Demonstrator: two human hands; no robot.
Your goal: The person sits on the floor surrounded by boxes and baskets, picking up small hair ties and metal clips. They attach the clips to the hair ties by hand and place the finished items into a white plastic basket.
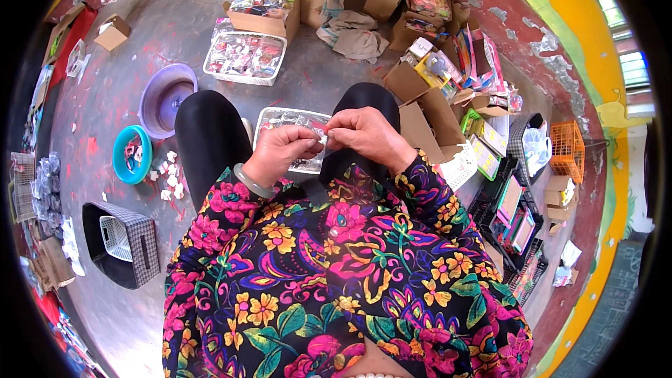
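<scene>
Between my knees sits a white basket (290, 110) holding small items, partly covered by my hands. My left hand (281, 152), with a pale bangle (253, 180) at its wrist, is closed in a pinch above the basket. Close beside it, my right hand (372, 138) also has its fingers pinched together. A tiny whitish piece (324, 140) shows between the two sets of fingertips, with a bit of red near it. It is too small to name, and I cannot tell which hand carries it.
Ahead stands another white basket (240, 78) of small packets. On the left are a purple basin (150, 103), a turquoise basin (117, 157), scattered white pieces (172, 180) and a checkered bin (142, 252). Cardboard boxes (422, 134) and black crates (490, 234) crowd the right.
</scene>
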